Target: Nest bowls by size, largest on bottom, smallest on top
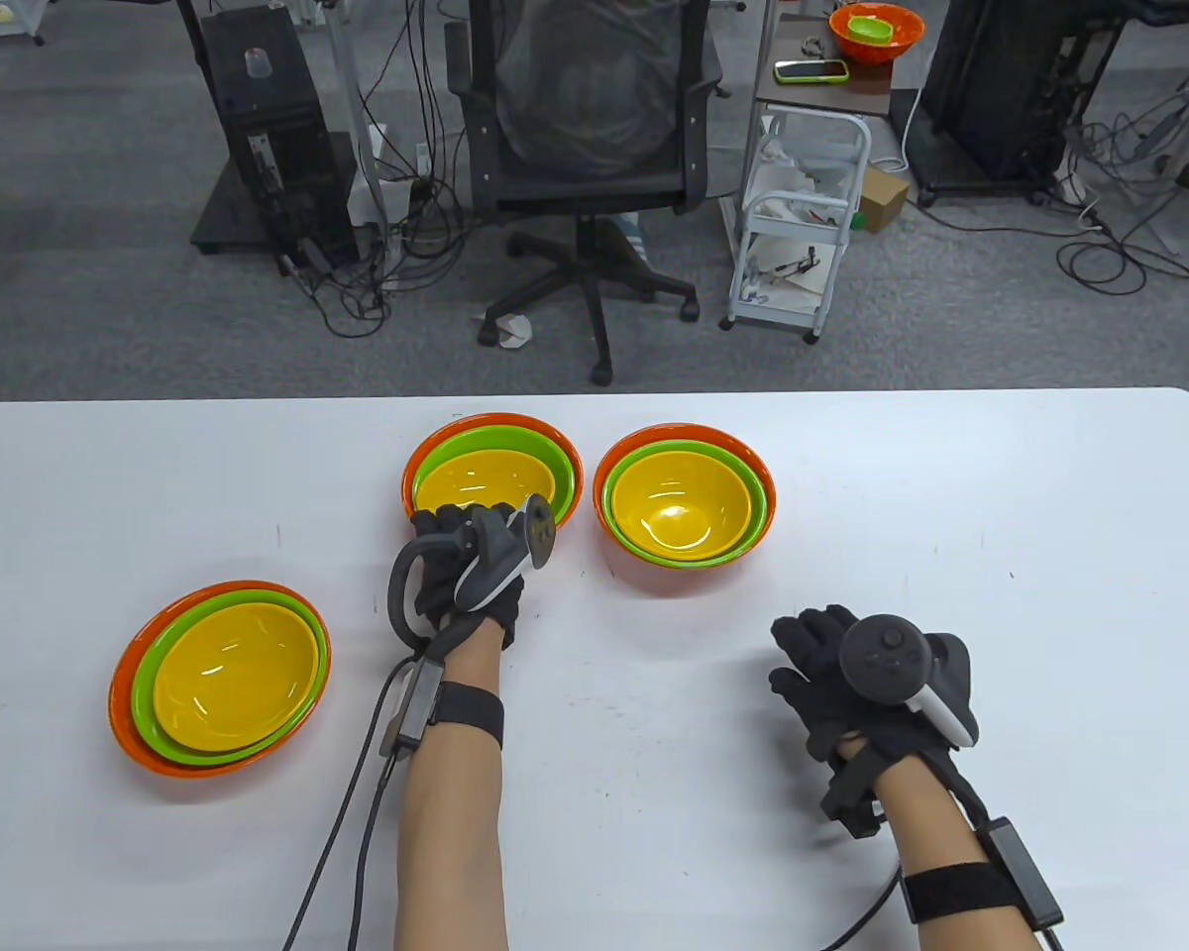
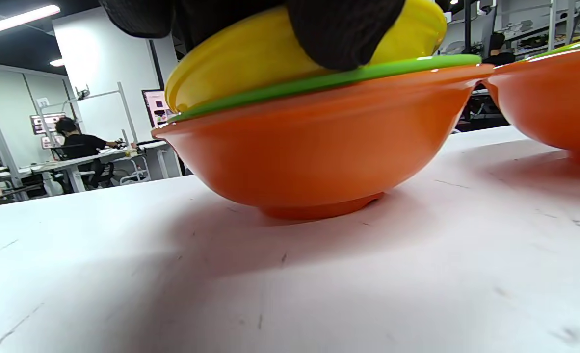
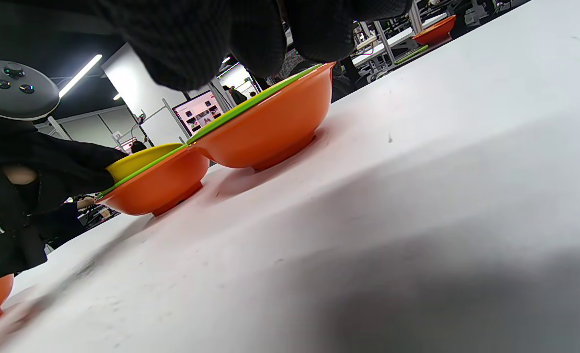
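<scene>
Left grip (image 1: 466,570) touches tilted yellow bowl (image 2: 250,63).

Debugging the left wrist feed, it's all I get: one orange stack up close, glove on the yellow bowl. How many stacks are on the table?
Observer: Three. The table view shows a left stack, a middle stack and a right stack, each orange, green, yellow from outside in.
Operator: Which one is the glove on?
Observer: The middle one. The left hand touches the near edge of its yellow bowl, which sits tilted.
Operator: Where's the other hand?
Observer: The right hand is over the table in front of the right stack, touching no bowl.
</scene>
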